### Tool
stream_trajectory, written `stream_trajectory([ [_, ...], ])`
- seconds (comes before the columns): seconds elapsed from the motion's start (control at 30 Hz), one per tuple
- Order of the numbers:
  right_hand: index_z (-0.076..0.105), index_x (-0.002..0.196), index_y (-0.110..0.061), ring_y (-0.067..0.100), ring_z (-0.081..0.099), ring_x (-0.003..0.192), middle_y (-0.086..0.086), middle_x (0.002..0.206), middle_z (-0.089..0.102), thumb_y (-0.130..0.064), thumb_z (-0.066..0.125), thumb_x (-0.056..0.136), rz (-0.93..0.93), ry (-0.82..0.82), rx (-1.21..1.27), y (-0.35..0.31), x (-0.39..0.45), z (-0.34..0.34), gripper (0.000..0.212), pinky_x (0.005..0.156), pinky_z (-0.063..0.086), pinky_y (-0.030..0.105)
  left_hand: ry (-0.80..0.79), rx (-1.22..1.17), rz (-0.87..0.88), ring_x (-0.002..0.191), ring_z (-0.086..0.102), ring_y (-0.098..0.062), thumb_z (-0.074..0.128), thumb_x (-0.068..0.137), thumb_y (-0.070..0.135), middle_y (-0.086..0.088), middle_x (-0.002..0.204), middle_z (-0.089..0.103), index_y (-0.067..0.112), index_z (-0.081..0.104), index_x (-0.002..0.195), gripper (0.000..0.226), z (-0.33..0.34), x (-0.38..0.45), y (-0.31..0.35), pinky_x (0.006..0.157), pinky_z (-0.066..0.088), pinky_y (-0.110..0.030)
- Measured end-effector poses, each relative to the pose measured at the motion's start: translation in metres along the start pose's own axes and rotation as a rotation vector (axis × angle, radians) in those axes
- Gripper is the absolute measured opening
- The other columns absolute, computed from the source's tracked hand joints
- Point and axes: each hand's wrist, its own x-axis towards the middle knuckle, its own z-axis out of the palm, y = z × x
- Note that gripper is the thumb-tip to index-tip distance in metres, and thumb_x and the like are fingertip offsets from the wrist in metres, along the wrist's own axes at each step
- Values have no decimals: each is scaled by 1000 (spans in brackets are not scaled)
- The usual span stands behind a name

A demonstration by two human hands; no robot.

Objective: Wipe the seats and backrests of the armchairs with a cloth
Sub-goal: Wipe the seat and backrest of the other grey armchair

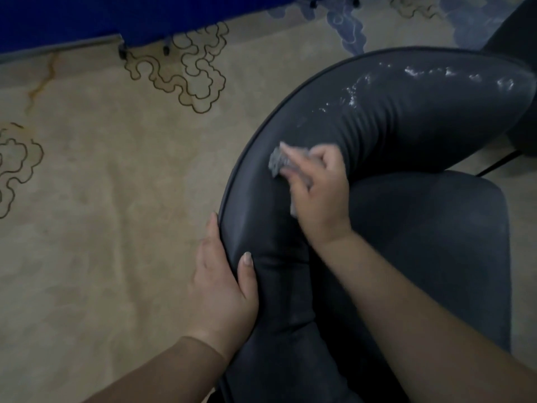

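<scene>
A dark grey leather armchair fills the right half of the head view. Its curved padded backrest [406, 112] arcs from lower centre up to the right, and the seat cushion [436, 242] lies inside the curve. My right hand [319, 193] presses a small grey cloth [279, 161] against the inner face of the backrest, fingers curled over it. My left hand [223, 286] grips the backrest's outer edge lower down, thumb on the padding and fingers behind the rim. White glossy streaks [436, 74] show on the backrest's top right.
A beige carpet [116, 199] with dark cloud-shaped outlines covers the floor to the left. A blue panel or piece of furniture [87, 16] runs along the top edge. Another dark seat [520, 39] stands at the far right, with a thin dark leg below it.
</scene>
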Motion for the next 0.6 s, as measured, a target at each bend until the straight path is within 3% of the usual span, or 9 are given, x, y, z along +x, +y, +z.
stream_trajectory([
  [0.07, 68, 117, -9, 37, 55, 84, 6, 95, 39, -7, 65, 86, 93, 65, 32, 11, 35, 5, 31, 80, 53, 40, 5, -1, -2, 129, 31, -15, 44, 86, 26, -14, 145, 40, 2, 23, 149, 71, 1, 0, 0, 99, 11, 0],
  [0.13, 68, 116, -7, 30, 56, 86, 4, 97, 38, -4, 65, 87, 145, 131, 95, 15, 48, 11, 30, 80, 52, 21, 2, -11, -12, 134, 31, -16, 43, 86, 27, -12, 148, 36, 4, 21, 149, 71, 1, 0, -1, 99, 8, 4],
  [0.17, 67, 117, -8, 26, 56, 86, 4, 97, 37, -4, 64, 87, 141, 152, 102, 13, 41, 12, 31, 77, 52, 18, -2, -11, -16, 136, 30, -19, 43, 86, 27, -12, 149, 35, 4, 21, 149, 71, 2, 0, -1, 100, 8, 4],
  [0.27, 64, 122, -14, 26, 55, 83, 1, 99, 37, -12, 61, 88, 114, 87, 103, -3, -6, 9, 34, 70, 57, 39, 0, -4, -18, 138, 30, -23, 43, 86, 27, -14, 150, 33, 3, 21, 149, 71, 0, -1, 0, 101, 8, 3],
  [0.37, 66, 120, -14, 25, 54, 86, 4, 99, 39, -12, 62, 88, 66, -8, 41, -10, -23, -2, 32, 76, 55, 41, 3, 2, -13, 134, 29, -17, 43, 90, 25, -14, 149, 34, 2, 19, 149, 68, -2, -2, 1, 97, 5, 6],
  [0.47, 69, 114, -6, 24, 57, 87, 7, 96, 40, -4, 65, 86, 37, -46, 10, -1, 19, -7, 29, 82, 52, 29, 11, -6, -7, 135, 28, -17, 45, 95, 22, -13, 149, 34, 4, 18, 150, 64, -2, -3, 1, 96, 4, 7],
  [0.53, 68, 111, 1, 6, 57, 88, 5, 96, 38, -1, 66, 86, 146, 16, 80, 5, 53, -4, 26, 81, 47, 11, 15, -11, -10, 132, 30, -14, 41, 91, 27, -13, 148, 35, 4, 18, 150, 68, -2, -3, 1, 94, 4, 8],
  [0.6, 67, 111, 3, 5, 54, 90, 7, 99, 38, 2, 65, 86, 232, 66, 133, 5, 60, 3, 25, 83, 45, 6, 9, -14, -11, 125, 31, -12, 41, 89, 28, -14, 144, 39, 3, 19, 150, 70, -2, -3, 2, 92, 5, 10],
])
